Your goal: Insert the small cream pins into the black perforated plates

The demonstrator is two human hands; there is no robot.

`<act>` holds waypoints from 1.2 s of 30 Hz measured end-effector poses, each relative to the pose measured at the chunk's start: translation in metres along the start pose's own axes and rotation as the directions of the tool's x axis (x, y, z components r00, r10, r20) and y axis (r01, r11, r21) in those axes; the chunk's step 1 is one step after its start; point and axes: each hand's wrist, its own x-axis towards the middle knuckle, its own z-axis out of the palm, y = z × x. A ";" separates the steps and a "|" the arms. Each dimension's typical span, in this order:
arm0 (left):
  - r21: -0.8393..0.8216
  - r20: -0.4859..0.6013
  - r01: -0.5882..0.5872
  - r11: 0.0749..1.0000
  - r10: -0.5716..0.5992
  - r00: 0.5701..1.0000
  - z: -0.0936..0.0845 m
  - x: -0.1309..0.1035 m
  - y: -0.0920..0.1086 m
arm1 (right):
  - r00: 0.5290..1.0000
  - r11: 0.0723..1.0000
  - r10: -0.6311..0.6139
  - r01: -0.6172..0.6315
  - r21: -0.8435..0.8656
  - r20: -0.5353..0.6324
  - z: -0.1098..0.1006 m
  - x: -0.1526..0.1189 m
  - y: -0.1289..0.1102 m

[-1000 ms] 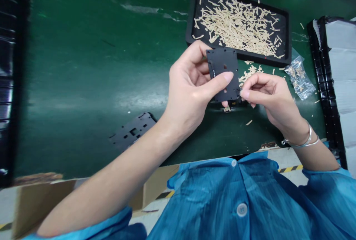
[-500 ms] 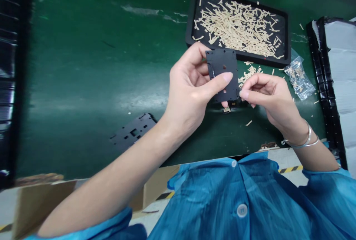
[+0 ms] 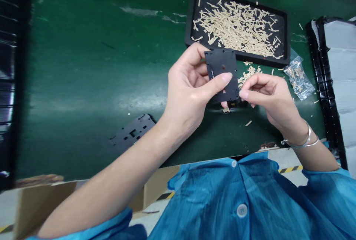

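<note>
A flat dark rectangular plate (image 3: 218, 62) with small holes is gripped between the thumb and fingers of my left hand (image 3: 189, 84). My right hand (image 3: 267, 90) is pinched at the plate's lower right corner; whatever lies between its fingertips is too small to make out. Under the plate's lower edge a fingertip of my left hand shows, beside a small tan and dark piece (image 3: 226, 110). A second dark plate (image 3: 133, 132) with square cut-outs lies on the green table, partly behind my left forearm.
Behind my hands a black tray (image 3: 286, 40) holds many short tan strips. A loose pile of strips (image 3: 250, 72) lies before it. To the right are a clear plastic bag (image 3: 300, 79) and black-edged stacked trays (image 3: 325, 73). Cardboard (image 3: 41, 203) shows below the table edge.
</note>
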 end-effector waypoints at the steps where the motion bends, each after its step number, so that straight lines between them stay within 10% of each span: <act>1: -0.007 0.003 0.003 1.000 -0.003 1.000 0.000 0.000 0.000 | 1.000 1.000 0.000 0.000 -0.005 -0.003 0.000 0.000 0.000; 36: -0.060 -0.038 0.072 0.996 -0.074 0.997 0.001 0.002 0.004 | 0.995 0.995 -0.094 0.094 -0.030 -0.017 0.003 -0.003 0.001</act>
